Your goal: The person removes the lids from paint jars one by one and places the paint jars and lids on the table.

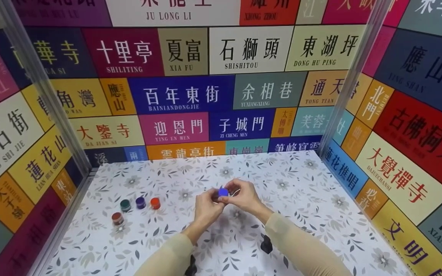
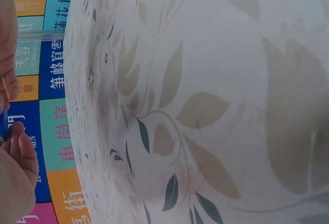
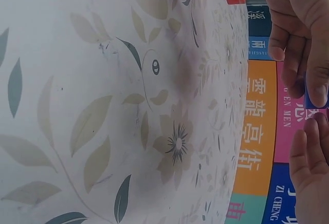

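Close over the middle of the table, both hands meet around a small blue jar (image 1: 223,192), about the size of the other jars. My left hand (image 1: 208,205) holds it from the left with its thumb and curled fingers. From the other side, my right hand (image 1: 246,197) pinches it, fingertips near its top. In the right wrist view, only part of the blue jar (image 3: 309,91) shows beside a thumb. At the edge of the left wrist view, a sliver of the blue jar (image 2: 4,124) appears between the hands; fingers hide the rest.
Left of the hands stand small jars: brown (image 1: 117,218), green (image 1: 125,205), purple (image 1: 141,202) and orange (image 1: 155,203). A flower-patterned cloth (image 1: 305,184) covers the table. Walls with coloured signs (image 1: 182,94) rise behind and at both sides. A black object (image 1: 266,244) lies by the right sleeve.
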Demonstrator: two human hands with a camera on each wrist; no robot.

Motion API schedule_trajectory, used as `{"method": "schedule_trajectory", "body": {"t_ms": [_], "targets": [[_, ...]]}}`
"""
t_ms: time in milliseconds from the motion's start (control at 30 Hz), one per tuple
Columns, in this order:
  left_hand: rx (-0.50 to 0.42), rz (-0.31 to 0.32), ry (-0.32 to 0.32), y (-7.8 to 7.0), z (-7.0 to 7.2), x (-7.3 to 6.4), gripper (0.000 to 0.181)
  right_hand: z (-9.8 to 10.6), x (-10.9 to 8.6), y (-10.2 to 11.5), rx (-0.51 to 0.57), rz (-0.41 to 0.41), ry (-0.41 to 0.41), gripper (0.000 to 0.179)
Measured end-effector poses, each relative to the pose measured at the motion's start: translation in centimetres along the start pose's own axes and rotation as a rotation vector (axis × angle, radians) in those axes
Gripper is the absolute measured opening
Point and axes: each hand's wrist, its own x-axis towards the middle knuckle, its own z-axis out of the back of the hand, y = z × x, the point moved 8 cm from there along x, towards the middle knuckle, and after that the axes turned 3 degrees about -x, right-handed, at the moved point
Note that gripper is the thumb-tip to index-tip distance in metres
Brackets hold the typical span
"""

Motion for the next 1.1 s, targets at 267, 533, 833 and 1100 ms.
{"method": "schedule_trajectory", "body": {"t_ms": [267, 533, 833, 1100], "targets": [[0.002, -0.022, -0.001, 0.0, 0.1, 0.0, 0.023, 0.1, 0.0, 0.3, -0.010, -0.019, 0.004, 0.034], [0.026, -0.038, 0.000, 0.0, -0.1, -0.1, 0.022, 0.3, 0.0, 0.7, -0.055, 0.020, -0.008, 0.032], [0.024, -0.046, 0.008, -0.1, -0.1, -0.2, 0.019, 0.1, 0.0, 1.1, -0.064, 0.093, 0.013, 0.025], [0.002, -0.056, 0.024, -0.3, -0.2, -0.2, 0.017, -0.2, 0.1, 1.4, -0.059, 0.127, 0.056, 0.031]]}}
